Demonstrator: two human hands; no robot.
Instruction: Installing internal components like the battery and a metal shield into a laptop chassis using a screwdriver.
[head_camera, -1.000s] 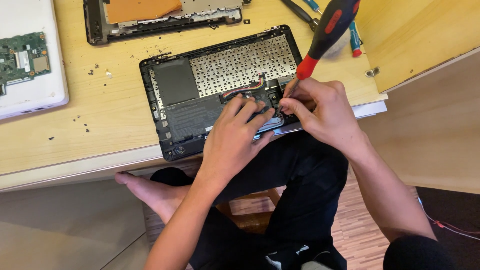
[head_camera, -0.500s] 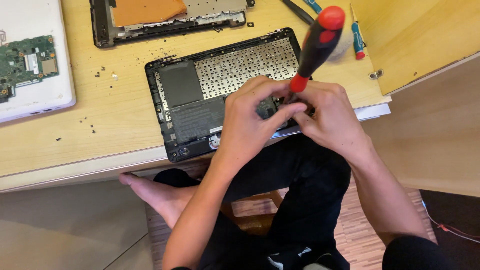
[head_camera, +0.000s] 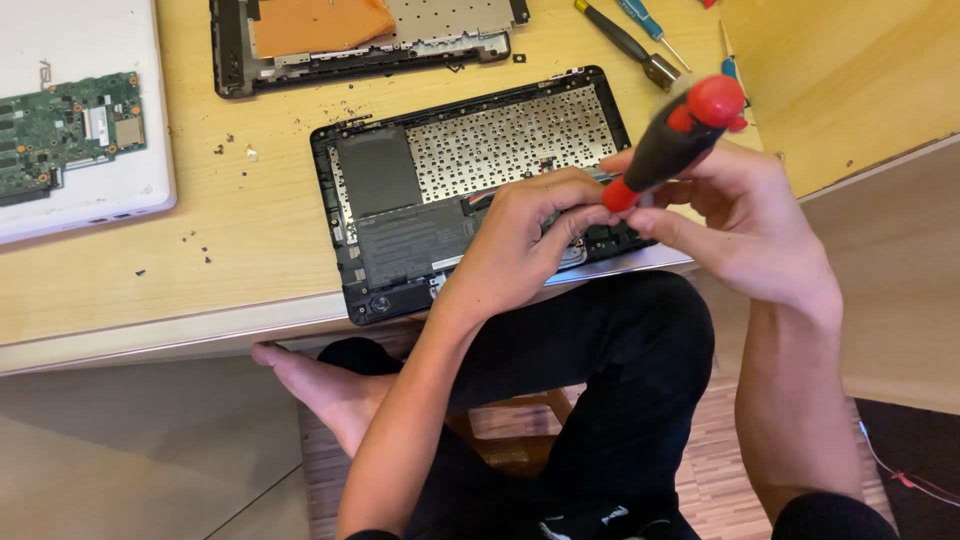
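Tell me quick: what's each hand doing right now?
Left hand: fingers curled, pressing down on the open laptop base; no clear grasp visible.
Right hand: closed around the red and black screwdriver.

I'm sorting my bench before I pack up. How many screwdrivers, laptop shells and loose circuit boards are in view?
Screwdrivers: 3 – red-and-black screwdriver in the right hand, black-handled screwdriver, blue screwdriver.
Laptop shells: 3 – opened laptop base under the left hand, black frame, white laptop cover.
Circuit boards: 1 – green circuit board.
Total: 7
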